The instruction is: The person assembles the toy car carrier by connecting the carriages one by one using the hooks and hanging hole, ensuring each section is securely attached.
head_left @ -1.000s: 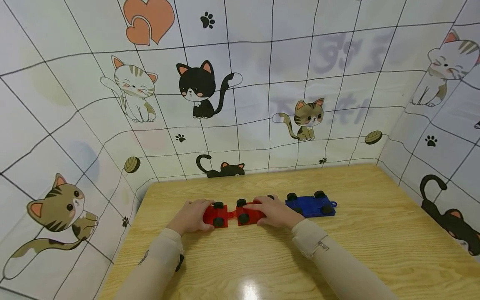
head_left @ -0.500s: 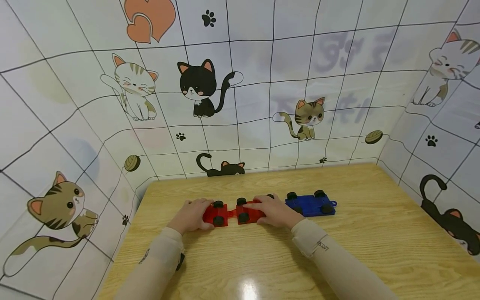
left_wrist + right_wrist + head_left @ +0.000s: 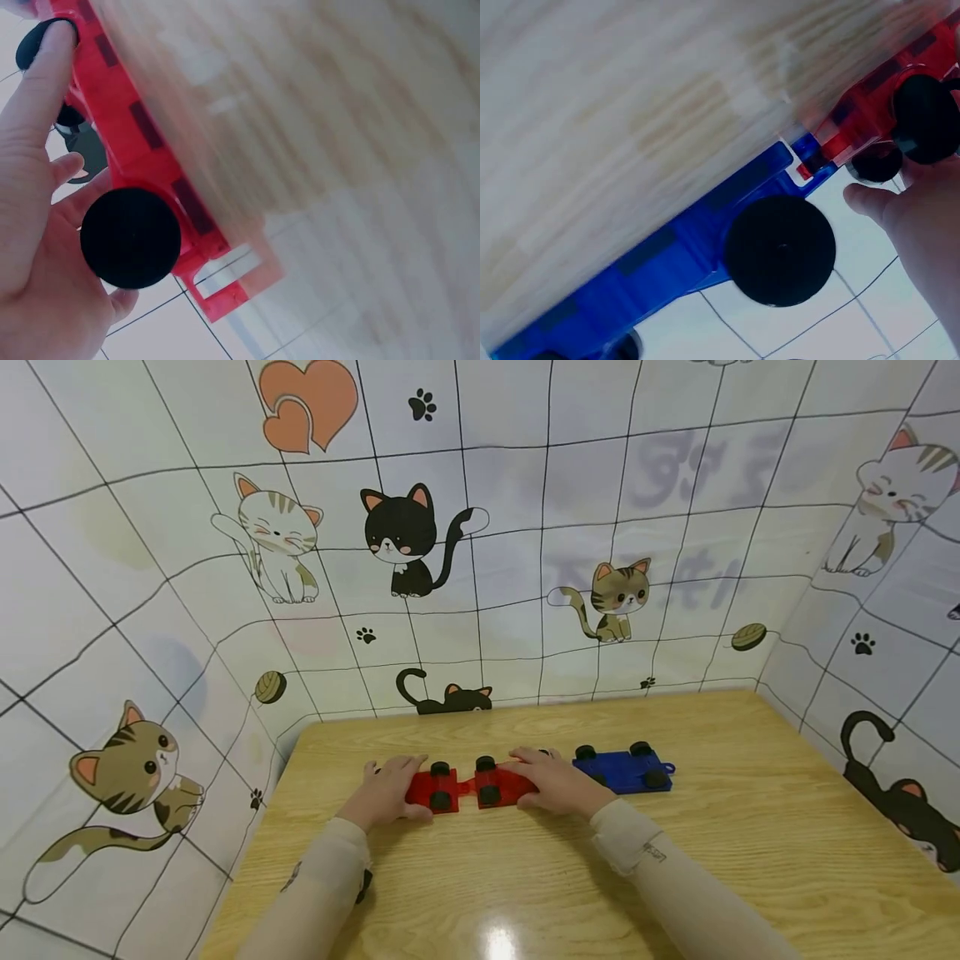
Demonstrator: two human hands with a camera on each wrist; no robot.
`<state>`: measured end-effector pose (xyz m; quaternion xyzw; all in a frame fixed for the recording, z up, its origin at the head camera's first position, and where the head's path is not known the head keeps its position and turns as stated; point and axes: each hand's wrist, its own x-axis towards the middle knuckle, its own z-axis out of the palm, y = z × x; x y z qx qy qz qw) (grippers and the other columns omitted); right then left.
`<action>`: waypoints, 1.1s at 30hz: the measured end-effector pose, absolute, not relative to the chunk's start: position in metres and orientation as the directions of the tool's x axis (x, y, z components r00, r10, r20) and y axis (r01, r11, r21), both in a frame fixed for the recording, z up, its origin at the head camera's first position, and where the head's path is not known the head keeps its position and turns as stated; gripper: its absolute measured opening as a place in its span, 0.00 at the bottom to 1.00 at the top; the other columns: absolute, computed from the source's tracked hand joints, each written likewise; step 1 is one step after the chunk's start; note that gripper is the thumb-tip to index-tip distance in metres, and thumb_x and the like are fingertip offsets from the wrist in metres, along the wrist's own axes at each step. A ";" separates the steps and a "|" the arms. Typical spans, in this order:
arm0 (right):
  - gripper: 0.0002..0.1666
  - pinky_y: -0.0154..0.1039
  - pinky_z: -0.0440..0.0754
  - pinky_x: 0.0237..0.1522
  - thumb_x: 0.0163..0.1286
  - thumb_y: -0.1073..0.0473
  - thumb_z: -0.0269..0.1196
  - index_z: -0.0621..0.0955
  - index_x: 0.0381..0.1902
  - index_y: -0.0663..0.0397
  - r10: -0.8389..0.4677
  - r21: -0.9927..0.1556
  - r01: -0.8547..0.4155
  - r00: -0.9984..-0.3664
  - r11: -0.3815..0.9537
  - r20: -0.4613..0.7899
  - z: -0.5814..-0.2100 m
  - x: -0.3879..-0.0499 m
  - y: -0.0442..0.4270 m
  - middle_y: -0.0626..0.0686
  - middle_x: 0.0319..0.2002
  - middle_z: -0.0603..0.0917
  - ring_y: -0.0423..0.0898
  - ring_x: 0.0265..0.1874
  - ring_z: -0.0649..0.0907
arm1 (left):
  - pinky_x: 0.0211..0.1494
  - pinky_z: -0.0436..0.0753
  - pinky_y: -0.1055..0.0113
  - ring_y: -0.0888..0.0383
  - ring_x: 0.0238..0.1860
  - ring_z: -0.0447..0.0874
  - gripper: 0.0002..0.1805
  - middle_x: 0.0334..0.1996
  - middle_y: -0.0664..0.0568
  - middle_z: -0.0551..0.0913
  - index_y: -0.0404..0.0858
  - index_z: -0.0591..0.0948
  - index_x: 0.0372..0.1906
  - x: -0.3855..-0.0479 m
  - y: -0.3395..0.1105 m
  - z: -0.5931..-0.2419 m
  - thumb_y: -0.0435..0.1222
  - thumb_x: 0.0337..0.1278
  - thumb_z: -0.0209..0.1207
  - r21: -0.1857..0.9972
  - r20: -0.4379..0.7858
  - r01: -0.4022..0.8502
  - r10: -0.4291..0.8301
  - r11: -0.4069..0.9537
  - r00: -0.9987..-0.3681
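Two red toy train cars lie wheels up, end to end, on the wooden table. Around the left red car (image 3: 422, 791) curls my left hand (image 3: 384, 795); its thumb lies on a black wheel (image 3: 46, 43) in the left wrist view. My right hand (image 3: 561, 785) holds the right red car (image 3: 513, 787), with fingers on the far side and thumb on the near side. A small red link (image 3: 467, 787) sits between both red cars. To the right, a blue toy car (image 3: 628, 770) joins the right red car's end, as the right wrist view shows.
The wooden table (image 3: 675, 860) meets walls covered in cat-printed sheet (image 3: 510, 577) at the back and sides. A loop (image 3: 669, 768) sticks out from the blue car's right end. Something small and black (image 3: 364, 887) shows beside the left sleeve, mostly hidden.
The head view has shifted slightly. Both hands' fingers have lifted or spread a little, showing slightly more of the red cars. The cars have stayed in place.
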<state>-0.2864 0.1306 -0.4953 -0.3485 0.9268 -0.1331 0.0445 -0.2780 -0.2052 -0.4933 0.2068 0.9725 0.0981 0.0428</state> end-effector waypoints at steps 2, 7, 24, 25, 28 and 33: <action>0.38 0.70 0.55 0.71 0.71 0.49 0.68 0.70 0.76 0.42 -0.647 -0.302 -0.621 -0.763 0.723 0.020 -0.494 -0.287 0.135 0.58 0.77 0.63 0.58 0.77 0.61 | 0.68 0.54 0.27 0.44 0.73 0.65 0.54 0.72 0.44 0.68 0.42 0.62 0.79 -0.279 -0.206 -0.494 0.63 0.52 0.68 0.204 -0.028 0.398 0.411 0.895 -0.911; 0.35 0.70 0.57 0.70 0.74 0.51 0.64 0.70 0.75 0.47 -0.630 -0.285 -0.618 -0.774 0.733 0.060 -0.490 -0.288 0.149 0.59 0.78 0.62 0.59 0.77 0.59 | 0.67 0.57 0.26 0.45 0.74 0.62 0.50 0.73 0.46 0.67 0.43 0.64 0.78 -0.280 -0.207 -0.492 0.66 0.58 0.60 0.192 0.065 0.435 0.431 0.880 -0.900; 0.36 0.72 0.57 0.69 0.76 0.41 0.59 0.69 0.76 0.47 -0.470 -0.230 -0.524 -0.846 0.820 0.252 -0.467 -0.285 0.189 0.60 0.75 0.65 0.63 0.75 0.62 | 0.65 0.63 0.32 0.48 0.72 0.67 0.38 0.72 0.47 0.69 0.46 0.69 0.75 -0.266 -0.205 -0.478 0.60 0.67 0.57 0.017 0.414 0.483 0.433 0.876 -0.801; 0.36 0.72 0.57 0.69 0.76 0.41 0.59 0.69 0.76 0.46 -0.461 -0.221 -0.518 -0.847 0.826 0.264 -0.467 -0.286 0.191 0.61 0.75 0.66 0.63 0.75 0.63 | 0.65 0.63 0.32 0.48 0.71 0.68 0.37 0.72 0.47 0.70 0.45 0.70 0.74 -0.266 -0.206 -0.479 0.59 0.67 0.58 0.016 0.436 0.480 0.426 0.877 -0.793; 0.36 0.73 0.56 0.68 0.76 0.40 0.58 0.70 0.76 0.47 -0.431 -0.215 -0.495 -0.856 0.842 0.284 -0.468 -0.285 0.199 0.61 0.75 0.66 0.64 0.74 0.63 | 0.66 0.61 0.32 0.48 0.71 0.67 0.36 0.72 0.47 0.69 0.45 0.71 0.73 -0.263 -0.208 -0.480 0.57 0.66 0.60 0.015 0.475 0.468 0.405 0.884 -0.781; 0.37 0.75 0.54 0.68 0.77 0.38 0.55 0.68 0.76 0.49 -0.365 -0.218 -0.435 -0.882 0.874 0.297 -0.471 -0.284 0.214 0.62 0.74 0.66 0.64 0.74 0.63 | 0.65 0.62 0.31 0.46 0.73 0.65 0.40 0.75 0.46 0.67 0.45 0.71 0.74 -0.260 -0.208 -0.483 0.59 0.61 0.64 -0.022 0.498 0.442 0.393 0.897 -0.773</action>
